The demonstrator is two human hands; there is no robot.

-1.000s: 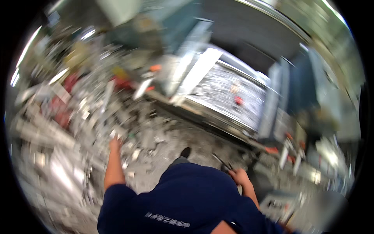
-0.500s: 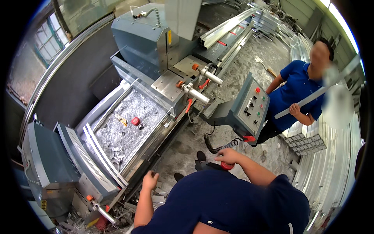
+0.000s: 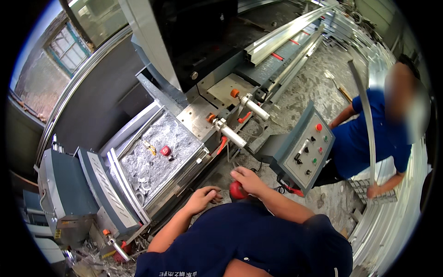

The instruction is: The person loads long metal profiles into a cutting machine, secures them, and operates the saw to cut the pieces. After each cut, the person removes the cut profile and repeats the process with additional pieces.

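My right hand [image 3: 249,181] is closed on a red rounded object [image 3: 237,190] in front of my waist. Its kind does not show clearly; the fingers cover its top. To the left, my left hand [image 3: 203,200] is loosely curled with fingers apart, and nothing shows in it. It is a short gap away from the red object. Beyond both hands is a two-headed cutting machine with a chip-covered bed [image 3: 154,159]. A small red rounded item [image 3: 165,150] and a yellow-handled tool [image 3: 150,147] lie on the metal chips.
A tilted control panel [image 3: 304,152] with buttons stands right of my hands. Metal clamp cylinders [image 3: 229,132] jut from the machine. Behind the panel, a person in a blue shirt [image 3: 357,147] holds a long metal strip [image 3: 368,115]. Long profiles [image 3: 288,34] rest on the far conveyor.
My right hand has moved left with the red object, and my left hand has come inward toward it. The view has shifted. The other person's strip has swung more upright.
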